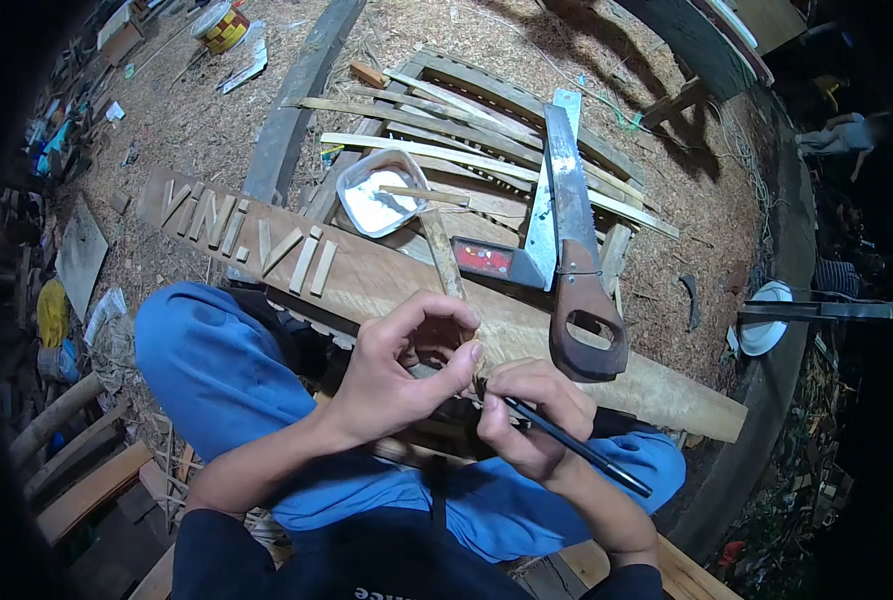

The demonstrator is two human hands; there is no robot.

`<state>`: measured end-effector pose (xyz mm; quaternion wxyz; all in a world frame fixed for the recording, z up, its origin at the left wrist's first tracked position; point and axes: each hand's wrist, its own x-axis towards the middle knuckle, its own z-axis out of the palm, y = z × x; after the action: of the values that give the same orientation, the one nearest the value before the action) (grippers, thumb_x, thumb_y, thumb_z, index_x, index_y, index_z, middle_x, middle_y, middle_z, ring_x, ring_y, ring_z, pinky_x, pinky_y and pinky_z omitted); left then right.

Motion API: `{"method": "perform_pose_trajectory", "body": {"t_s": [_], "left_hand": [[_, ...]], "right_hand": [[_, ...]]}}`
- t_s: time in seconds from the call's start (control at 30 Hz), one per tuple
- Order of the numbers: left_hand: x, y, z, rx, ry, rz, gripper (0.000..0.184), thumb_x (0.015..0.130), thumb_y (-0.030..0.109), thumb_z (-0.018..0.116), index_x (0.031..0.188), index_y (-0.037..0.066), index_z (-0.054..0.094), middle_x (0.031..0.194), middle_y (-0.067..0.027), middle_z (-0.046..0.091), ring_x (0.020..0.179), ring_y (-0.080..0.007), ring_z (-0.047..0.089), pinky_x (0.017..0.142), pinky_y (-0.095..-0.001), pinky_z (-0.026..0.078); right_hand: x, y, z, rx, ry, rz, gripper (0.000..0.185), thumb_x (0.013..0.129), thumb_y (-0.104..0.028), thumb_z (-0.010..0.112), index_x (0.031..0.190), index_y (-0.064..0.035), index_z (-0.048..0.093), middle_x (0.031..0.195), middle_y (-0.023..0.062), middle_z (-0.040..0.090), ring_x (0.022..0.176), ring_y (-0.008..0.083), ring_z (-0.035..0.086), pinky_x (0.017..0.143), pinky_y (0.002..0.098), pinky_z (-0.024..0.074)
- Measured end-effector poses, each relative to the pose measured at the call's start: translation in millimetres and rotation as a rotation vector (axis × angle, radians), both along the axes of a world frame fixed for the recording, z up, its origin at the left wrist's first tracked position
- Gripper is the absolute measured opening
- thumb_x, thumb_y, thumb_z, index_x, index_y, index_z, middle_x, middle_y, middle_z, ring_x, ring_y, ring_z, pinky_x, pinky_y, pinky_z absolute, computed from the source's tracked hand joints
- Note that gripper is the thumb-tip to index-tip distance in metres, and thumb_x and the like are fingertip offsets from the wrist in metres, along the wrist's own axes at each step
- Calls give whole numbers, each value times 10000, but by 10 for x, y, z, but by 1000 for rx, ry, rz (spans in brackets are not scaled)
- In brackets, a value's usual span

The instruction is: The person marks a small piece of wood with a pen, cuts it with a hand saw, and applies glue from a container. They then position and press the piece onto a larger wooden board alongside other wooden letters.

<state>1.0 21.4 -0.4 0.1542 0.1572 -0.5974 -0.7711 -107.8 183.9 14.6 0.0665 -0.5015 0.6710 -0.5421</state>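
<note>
My left hand (pixel 402 365) is closed in a pinch near the middle, its fingertips at the near end of a narrow wooden strip (pixel 442 255); what it grips is too small to make out. Beside it, my right hand (pixel 539 415) holds a black pen-like tool (pixel 592 455), whose tip points toward the left fingertips. Beneath both hands lies a long wooden board (pixel 387 275) with small wooden sticks (pixel 302 262) laid on its left part. Just beyond, a plastic tub (pixel 382 190) holds white material and a flat stick.
A handsaw (pixel 572 220) and a metal square (pixel 540 235) lie across wooden slats (pixel 457 155) ahead. A yellow and red bucket (pixel 223 27) stands far left. At the right are a white basin (pixel 765 322) and another person (pixel 847 135). Wood shavings cover the ground.
</note>
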Motion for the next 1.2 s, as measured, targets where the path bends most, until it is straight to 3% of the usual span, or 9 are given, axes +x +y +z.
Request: {"method": "perform_pose_trajectory", "body": {"t_s": [0.6, 0.7, 0.8, 0.87, 0.93, 0.97, 1.07, 1.1, 1.2], "left_hand": [[42, -67, -11, 37, -11, 39, 255, 978, 23, 736, 1206, 10, 621, 1003, -37, 700, 832, -68, 699, 750, -241, 592], [45, -161, -21, -23, -6, 122, 258, 981, 19, 728, 1210, 17, 610, 1007, -23, 688, 862, -58, 680, 767, -248, 586], [41, -256, 4, -42, 8, 198, 254, 981, 5, 716, 1212, 27, 612, 1008, -3, 672, 921, -44, 654, 808, -243, 555], [54, -311, -44, -112, 11, 240, 254, 980, 8, 717, 1213, 30, 616, 1018, 0, 672, 920, -42, 648, 817, -232, 533], [53, -345, -44, -95, -3, 251, 249, 972, 14, 725, 1200, 27, 625, 1012, 3, 675, 911, -45, 646, 828, -235, 526], [50, -365, -37, -117, -14, 258, 247, 968, 16, 729, 1194, 25, 630, 1002, 1, 678, 906, -46, 647, 823, -237, 527], [28, -417, -16, -112, -48, 257, 258, 957, 17, 737, 1195, 19, 638, 963, -4, 683, 888, -55, 656, 810, -244, 532], [13, -441, -22, -119, -51, 237, 261, 963, 12, 735, 1200, 28, 626, 1012, -7, 666, 911, -58, 647, 809, -240, 535], [-61, -496, -51, -176, -72, 217, 263, 967, 24, 740, 1202, 29, 623, 1081, -18, 661, 965, -76, 654, 863, -249, 542]], "right_hand": [[-38, -67, -6, -30, 14, 39, 188, 809, 18, 767, 985, 21, 701, 861, 150, 727, 732, 261, 719, 676, 350, 584], [-238, -106, 100, 74, 7, -114, 111, 881, -25, 703, 983, 12, 675, 950, 139, 673, 784, 210, 633, 709, 337, 527], [-368, -156, 105, 384, -268, -238, 92, 977, -76, 670, 1018, 6, 666, 943, 125, 641, 792, 220, 612, 716, 355, 506], [-451, -182, -7, 446, -223, -265, 133, 1005, -123, 669, 1023, 9, 661, 952, 138, 646, 806, 255, 626, 729, 386, 508], [-506, -258, -11, 474, 11, -220, 168, 1008, -157, 682, 1023, 9, 658, 948, 162, 650, 838, 302, 639, 771, 421, 507], [-501, -291, 2, 510, -65, -221, 191, 1002, -176, 700, 1023, 10, 664, 968, 185, 665, 895, 354, 646, 816, 447, 502], [-531, -419, -69, 609, -227, -268, 188, 1000, -180, 706, 1013, 6, 680, 1003, 203, 678, 956, 374, 644, 851, 454, 495], [-554, -438, -81, 611, -9, -263, 208, 1003, -189, 710, 998, 18, 688, 1023, 218, 688, 986, 399, 647, 872, 472, 498], [-612, -566, -108, 543, -16, -282, 233, 1001, -190, 717, 967, 38, 685, 1009, 222, 689, 973, 412, 649, 898, 482, 495]]}}
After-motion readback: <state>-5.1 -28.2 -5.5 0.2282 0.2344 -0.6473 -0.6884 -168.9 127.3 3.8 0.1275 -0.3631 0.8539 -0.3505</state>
